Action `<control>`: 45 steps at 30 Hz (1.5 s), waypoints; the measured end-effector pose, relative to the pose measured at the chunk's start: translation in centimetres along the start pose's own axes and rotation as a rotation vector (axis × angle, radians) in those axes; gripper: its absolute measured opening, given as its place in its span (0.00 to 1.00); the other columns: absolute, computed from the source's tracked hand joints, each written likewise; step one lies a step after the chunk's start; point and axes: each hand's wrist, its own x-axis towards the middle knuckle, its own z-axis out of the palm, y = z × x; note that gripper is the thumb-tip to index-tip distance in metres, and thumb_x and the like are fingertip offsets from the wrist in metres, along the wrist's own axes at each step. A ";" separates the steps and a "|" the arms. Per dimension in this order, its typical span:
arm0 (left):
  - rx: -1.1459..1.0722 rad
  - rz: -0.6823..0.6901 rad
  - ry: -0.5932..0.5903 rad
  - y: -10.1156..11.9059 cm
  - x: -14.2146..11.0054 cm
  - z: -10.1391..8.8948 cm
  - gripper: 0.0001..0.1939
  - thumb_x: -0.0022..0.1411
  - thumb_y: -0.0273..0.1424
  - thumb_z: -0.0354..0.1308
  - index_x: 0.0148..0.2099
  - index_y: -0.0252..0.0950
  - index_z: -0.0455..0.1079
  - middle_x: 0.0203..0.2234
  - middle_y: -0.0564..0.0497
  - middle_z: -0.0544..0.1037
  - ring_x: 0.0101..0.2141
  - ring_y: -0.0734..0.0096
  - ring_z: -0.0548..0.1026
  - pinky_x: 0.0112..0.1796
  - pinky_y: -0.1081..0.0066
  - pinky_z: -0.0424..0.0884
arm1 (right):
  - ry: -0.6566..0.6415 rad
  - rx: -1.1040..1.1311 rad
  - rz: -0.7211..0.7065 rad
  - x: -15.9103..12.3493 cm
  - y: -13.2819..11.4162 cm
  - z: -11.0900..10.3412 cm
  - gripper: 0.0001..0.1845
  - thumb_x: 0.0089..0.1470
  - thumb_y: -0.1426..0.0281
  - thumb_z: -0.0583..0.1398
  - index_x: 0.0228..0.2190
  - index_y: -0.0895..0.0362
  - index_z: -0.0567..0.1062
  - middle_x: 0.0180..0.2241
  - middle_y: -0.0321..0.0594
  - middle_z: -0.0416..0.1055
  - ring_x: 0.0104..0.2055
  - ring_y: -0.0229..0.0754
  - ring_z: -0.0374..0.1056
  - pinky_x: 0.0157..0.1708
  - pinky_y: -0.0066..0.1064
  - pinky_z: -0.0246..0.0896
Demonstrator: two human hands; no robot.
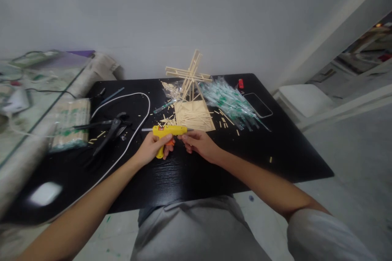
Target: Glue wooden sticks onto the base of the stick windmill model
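My left hand (150,147) is wrapped round the handle of a yellow glue gun (167,131) with an orange trigger. A grey glue stick (147,129) pokes out of its rear, and the nozzle points right. My right hand (202,144) is at the nozzle end with its fingers pinched together; whatever lies between them is too small to name. Just beyond the hands, thin wooden sticks (196,119) lie on a square wooden base (182,108). Above the base rises a windmill-like frame (190,75) of glued sticks with crossed blades.
Clear plastic packs (226,100) lie right of the base, near a small red object (241,84) and a dark flat rectangle (259,105). Black cutters (112,130), a looping white cable (134,133) and a pack of sticks (72,124) occupy the left. Stick offcuts litter the black table (269,142).
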 end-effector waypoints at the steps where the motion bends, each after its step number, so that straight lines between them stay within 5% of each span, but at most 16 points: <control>1: 0.000 0.003 -0.005 0.0 0.0 0.1 0.29 0.57 0.56 0.68 0.33 0.31 0.75 0.19 0.50 0.78 0.14 0.73 0.72 0.14 0.74 0.69 | -0.002 0.007 0.004 0.0 0.0 0.0 0.24 0.46 0.52 0.75 0.35 0.58 0.83 0.25 0.30 0.65 0.24 0.32 0.59 0.26 0.30 0.54; 18: 0.186 -0.003 0.052 -1.1 -0.5 -0.1 0.25 0.58 0.51 0.67 0.30 0.32 0.76 0.19 0.48 0.78 0.17 0.74 0.73 0.20 0.76 0.67 | -0.018 0.086 0.068 0.0 -0.1 0.3 0.21 0.42 0.57 0.77 0.25 0.58 0.77 0.21 0.29 0.62 0.24 0.32 0.54 0.26 0.30 0.50; 30: 0.228 0.048 0.130 -0.8 -0.4 0.0 0.23 0.58 0.50 0.68 0.29 0.32 0.75 0.18 0.49 0.77 0.17 0.75 0.72 0.19 0.76 0.68 | 0.002 0.140 0.081 0.0 -0.8 -0.1 0.20 0.40 0.58 0.78 0.30 0.58 0.83 0.23 0.30 0.65 0.24 0.31 0.56 0.25 0.29 0.50; 45: 0.368 0.148 0.105 -0.2 -0.7 -0.1 0.18 0.59 0.45 0.68 0.31 0.34 0.75 0.19 0.51 0.79 0.17 0.75 0.73 0.19 0.77 0.71 | -0.072 0.216 0.186 0.2 -1.0 -0.4 0.15 0.43 0.65 0.75 0.25 0.59 0.76 0.25 0.31 0.64 0.25 0.31 0.56 0.26 0.29 0.48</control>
